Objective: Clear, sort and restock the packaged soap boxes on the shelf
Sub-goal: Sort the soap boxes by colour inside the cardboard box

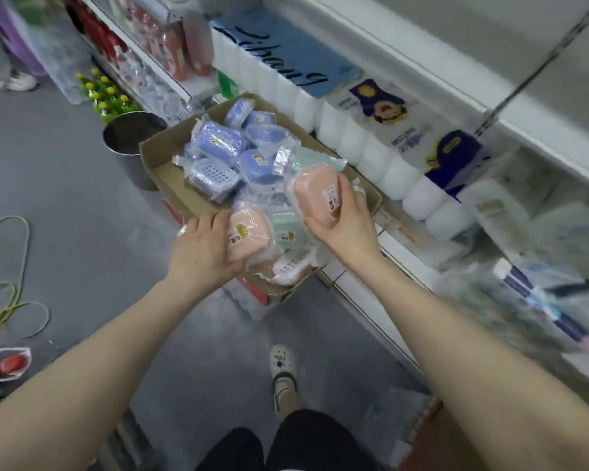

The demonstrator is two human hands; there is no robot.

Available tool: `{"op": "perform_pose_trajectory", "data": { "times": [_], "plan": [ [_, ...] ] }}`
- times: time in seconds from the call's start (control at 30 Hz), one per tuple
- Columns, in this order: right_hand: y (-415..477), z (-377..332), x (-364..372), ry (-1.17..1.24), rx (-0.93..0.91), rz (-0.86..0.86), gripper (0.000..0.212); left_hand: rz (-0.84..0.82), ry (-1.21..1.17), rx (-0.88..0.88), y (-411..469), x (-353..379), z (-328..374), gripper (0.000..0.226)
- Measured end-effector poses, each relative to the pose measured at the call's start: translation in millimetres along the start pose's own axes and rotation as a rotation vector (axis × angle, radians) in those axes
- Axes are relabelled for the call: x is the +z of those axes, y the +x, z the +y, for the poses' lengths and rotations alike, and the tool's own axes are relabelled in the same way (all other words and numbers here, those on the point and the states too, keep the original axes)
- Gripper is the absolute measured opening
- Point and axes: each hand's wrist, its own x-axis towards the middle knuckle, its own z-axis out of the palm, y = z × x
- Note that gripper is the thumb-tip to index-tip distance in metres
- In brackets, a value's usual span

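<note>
A wrapped pink soap box (317, 193) is held just above a cardboard box (165, 180) on the floor (65, 198). The right hand (342, 224) grips it, fingers clamped round its near end. To its left, the left hand (201, 248) holds a second pink soap box (250, 236) lying on the pile at the box's near end, fingers curled round its side. A green soap box (286, 232) lies between the two pink ones. Purple soap boxes (221, 144) fill the far half. A metal bucket (130, 137) stands touching the box's far left corner. On the right, packs of toilet paper (371, 147) lie under a white shelf (388, 39). A green cord (11, 300) lies on the floor at left, and a white shoe (281, 365) is nearest.
</note>
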Motion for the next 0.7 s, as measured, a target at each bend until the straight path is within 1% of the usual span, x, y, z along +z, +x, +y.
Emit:
{"op": "perform_pose_trajectory", "data": {
  "times": [0.1,0.2,0.4,0.57,0.7],
  "plan": [
    [-54.8,13.1,-25.6,-0.007,0.050,0.095,0.100,0.003,-0.032,0.139,-21.9,-5.3,25.4,0.082],
    [-113.6,29.6,-55.2,-0.030,0.126,0.180,0.097,-0.017,-0.071,0.246,-44.6,-10.7,60.4,0.086],
    [-235.5,74.3,-114.2,-0.105,0.361,0.283,0.094,-0.088,-0.076,0.482,-82.7,0.2,140.2,0.092],
    [-328.5,120.3,-149.4,-0.114,0.530,0.428,0.095,-0.104,-0.070,0.673,-108.9,19.1,219.8,0.078],
    [-389.4,162.9,-173.4,-0.102,0.646,0.484,0.095,-0.137,-0.089,0.767,-126.8,37.4,283.6,0.080]
  ]
}}
